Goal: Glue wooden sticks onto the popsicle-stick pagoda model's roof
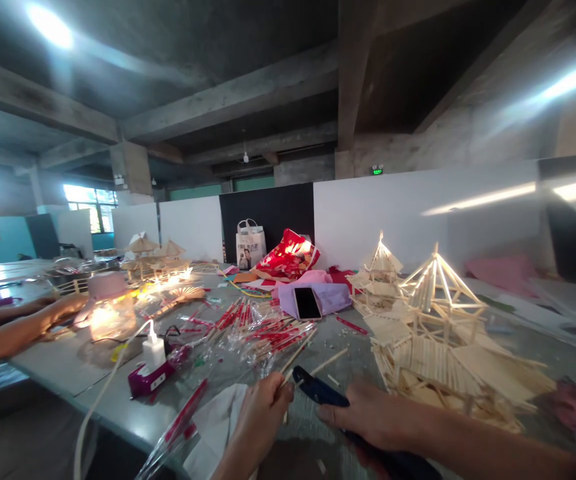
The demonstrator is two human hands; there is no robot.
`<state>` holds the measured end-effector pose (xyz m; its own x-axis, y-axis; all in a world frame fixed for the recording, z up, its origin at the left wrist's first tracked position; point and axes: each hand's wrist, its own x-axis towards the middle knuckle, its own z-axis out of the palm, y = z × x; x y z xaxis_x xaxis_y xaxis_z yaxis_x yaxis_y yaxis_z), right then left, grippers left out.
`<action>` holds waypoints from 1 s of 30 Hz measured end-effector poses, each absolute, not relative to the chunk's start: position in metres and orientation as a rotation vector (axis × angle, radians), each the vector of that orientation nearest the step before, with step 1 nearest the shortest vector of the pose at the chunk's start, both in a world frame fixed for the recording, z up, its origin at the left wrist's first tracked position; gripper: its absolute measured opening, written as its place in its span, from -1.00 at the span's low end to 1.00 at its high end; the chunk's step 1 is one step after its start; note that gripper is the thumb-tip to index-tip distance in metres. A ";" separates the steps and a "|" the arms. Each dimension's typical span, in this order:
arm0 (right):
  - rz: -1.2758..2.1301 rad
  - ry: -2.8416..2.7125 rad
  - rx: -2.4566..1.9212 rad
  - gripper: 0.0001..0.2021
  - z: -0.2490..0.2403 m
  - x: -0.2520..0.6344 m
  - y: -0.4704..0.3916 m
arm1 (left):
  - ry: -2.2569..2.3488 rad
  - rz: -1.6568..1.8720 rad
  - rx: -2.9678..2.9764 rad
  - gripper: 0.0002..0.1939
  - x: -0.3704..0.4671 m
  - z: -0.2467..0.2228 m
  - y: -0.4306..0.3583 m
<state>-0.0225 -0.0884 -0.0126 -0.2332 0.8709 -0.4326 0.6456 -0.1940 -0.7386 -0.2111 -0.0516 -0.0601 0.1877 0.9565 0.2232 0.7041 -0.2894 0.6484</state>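
My left hand (264,408) is closed, its thumb and fingers pinching a thin wooden chopstick (300,351) that points up and away. Wrapped around a dark-blue hand cutter (319,389), my right hand (368,413) is close beside the left one. The cutter's dark tip is right by the left fingertips; its exact kind is hard to make out. A second pale stick (331,361) slants away behind the tip, and I cannot tell whether the jaws touch it. To the right stands a pavilion model (443,300) built of pale sticks.
Several red-wrapped chopsticks (268,327) lie heaped mid-table. Beyond them a phone (307,303) rests on purple cloth (335,300). A purple power strip (153,379) with a white plug and cable is at left. Another person's arms (23,330) reach in near a lit jar (112,313).
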 end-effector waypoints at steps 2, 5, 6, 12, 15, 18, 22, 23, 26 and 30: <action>1.432 -1.789 -1.796 -0.56 -0.011 -0.024 -0.089 | 1.562 0.863 2.081 -0.69 -0.210 -0.062 -0.052; 1.445 -1.788 -1.788 -0.55 -0.010 -0.026 -0.088 | 1.570 0.904 2.121 -0.69 -0.210 -0.067 -0.051; 1.444 -1.793 -1.790 -0.56 -0.011 -0.026 -0.088 | 1.574 0.920 2.134 -0.70 -0.211 -0.069 -0.050; 1.455 -1.763 -1.791 -0.60 -0.015 -0.026 -0.087 | 1.570 0.926 2.146 -0.69 -0.212 -0.073 -0.051; 1.451 -1.783 -1.764 -0.59 -0.015 -0.025 -0.087 | 1.569 0.917 2.150 -0.69 -0.212 -0.072 -0.051; 1.441 -1.795 -1.765 -0.58 -0.017 -0.025 -0.086 | 1.567 0.915 2.149 -0.70 -0.212 -0.072 -0.051; 1.443 -1.807 -1.774 -0.57 -0.019 -0.024 -0.084 | 1.574 0.904 2.158 -0.70 -0.211 -0.072 -0.052; 1.434 -1.819 -1.780 -0.57 -0.019 -0.024 -0.084 | 1.581 0.902 2.163 -0.70 -0.211 -0.073 -0.051; 1.374 -1.874 -1.819 -0.58 -0.019 -0.024 -0.083 | 1.586 0.908 2.182 -0.72 -0.211 -0.076 -0.049; 1.224 -1.918 -1.829 -0.58 -0.015 -0.026 -0.084 | 1.566 0.940 2.201 -0.74 -0.211 -0.080 -0.046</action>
